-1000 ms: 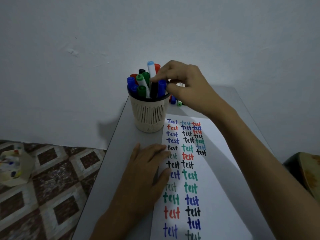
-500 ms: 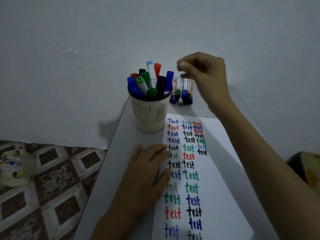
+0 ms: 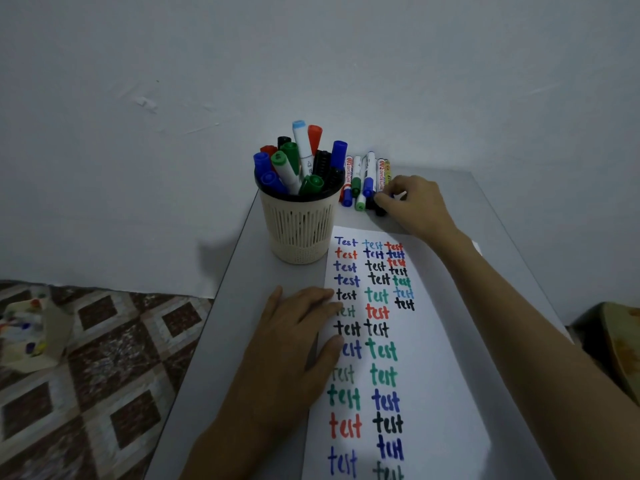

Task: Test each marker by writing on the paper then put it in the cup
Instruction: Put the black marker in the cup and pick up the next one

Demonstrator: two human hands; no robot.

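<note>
— Grey table against a bare wall. Where do things stand?

— Untested markers lie in a row at upper centre, just right of the cup, which is crowded with tested ones. The right hand has its grip pinching the black marker at the row's right end. The left hand is spread flat on the paper, at its left edge.

— Risks?

— Lifting it could roll the neighbours, since they touch. The packed cup might also jam or tip.

Grey table, slotted cup, written paper, loose markers
</note>
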